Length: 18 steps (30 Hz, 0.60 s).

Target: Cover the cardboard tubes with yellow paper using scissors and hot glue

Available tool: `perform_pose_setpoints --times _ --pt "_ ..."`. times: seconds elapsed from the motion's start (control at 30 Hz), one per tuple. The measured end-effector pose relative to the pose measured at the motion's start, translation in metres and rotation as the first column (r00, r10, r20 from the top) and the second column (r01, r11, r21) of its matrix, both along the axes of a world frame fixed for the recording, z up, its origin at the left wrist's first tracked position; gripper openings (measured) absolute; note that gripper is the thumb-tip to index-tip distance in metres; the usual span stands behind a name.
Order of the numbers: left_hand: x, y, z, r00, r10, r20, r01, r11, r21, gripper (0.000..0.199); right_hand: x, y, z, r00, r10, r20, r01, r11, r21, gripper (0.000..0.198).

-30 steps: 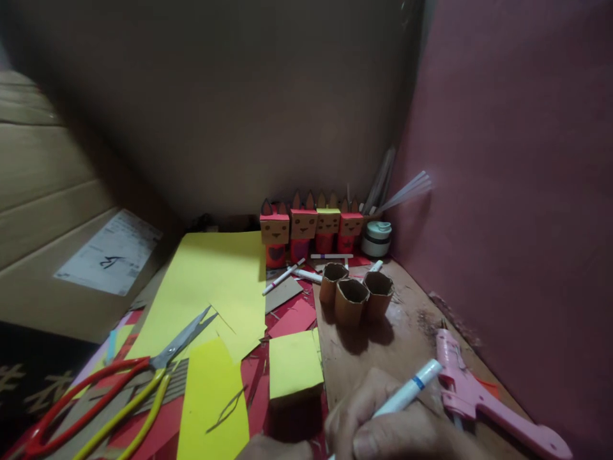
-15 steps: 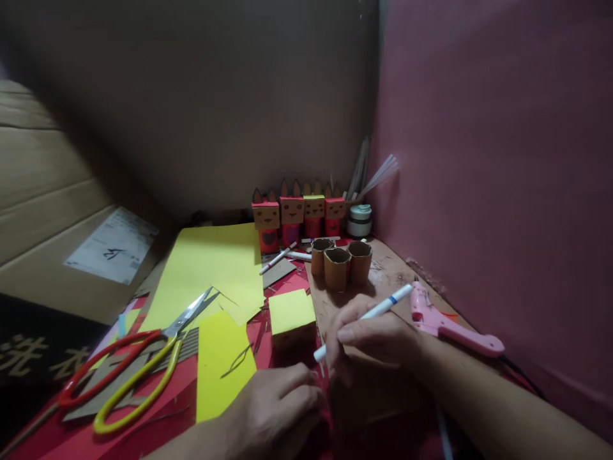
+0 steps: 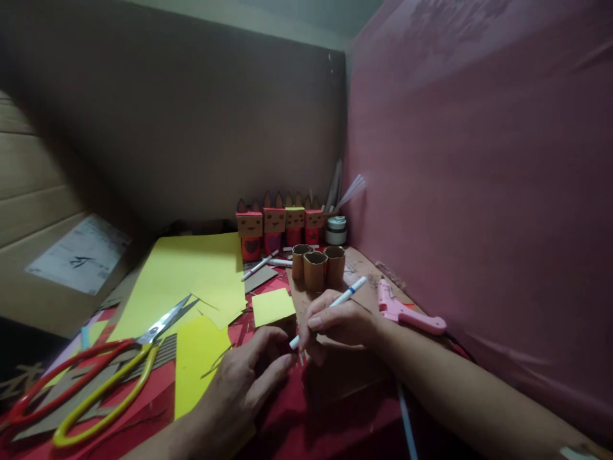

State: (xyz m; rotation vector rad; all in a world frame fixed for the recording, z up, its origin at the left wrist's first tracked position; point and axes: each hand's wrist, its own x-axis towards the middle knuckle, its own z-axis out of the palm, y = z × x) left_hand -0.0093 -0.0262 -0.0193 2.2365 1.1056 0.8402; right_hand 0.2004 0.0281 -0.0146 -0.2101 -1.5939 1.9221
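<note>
Held between thumb and fingers of the right hand (image 3: 335,326), a white marker (image 3: 343,298) slants, its blue band near the upper end and its lower end pointing to 8 o'clock. Taking that lower end as the clock's centre and going left to right, a labelled carton (image 3: 38,211) stands out at 10 o'clock. Red-and-yellow-handled scissors (image 3: 152,333) lie at 9, blades slightly parted, their points over a large yellow sheet (image 3: 191,265) at 10. Nearer in at 9 is a smaller yellow piece (image 3: 194,358), partly covered by the left hand (image 3: 249,370). That hand sits at 8, fingers curled and thumb apart from the forefinger; whether it grips anything cannot be told. Just beyond its fingers, at 11, is the yellow-topped block (image 3: 272,306), its front mostly hidden. Four eared figures with red bodies (image 3: 274,222) stand in a row from 11 to just past 12. Three open cardboard tubes (image 3: 315,275) cluster upright towards 1, with a pale lidded jar (image 3: 336,231) and clear sticks (image 3: 352,193) farther out at 1. Between 2 and 3, past the right hand, lies a pink glue gun (image 3: 402,312), near the pink wall (image 3: 479,191).
</note>
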Motion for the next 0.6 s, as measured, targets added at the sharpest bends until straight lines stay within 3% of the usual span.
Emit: perform_pose_setpoints --times 0.43,0.6 --pt "-0.001 0.002 -0.010 0.983 -0.177 0.054 0.154 0.944 0.293 0.018 0.002 -0.009 0.007 0.979 0.021 0.200 -0.027 0.999 0.025 0.023" --pt "-0.003 0.004 -0.009 0.980 -0.193 0.041 0.175 0.948 0.267 0.018 0.001 -0.014 0.013 0.956 -0.018 0.293 0.016 1.000 0.009 0.023"
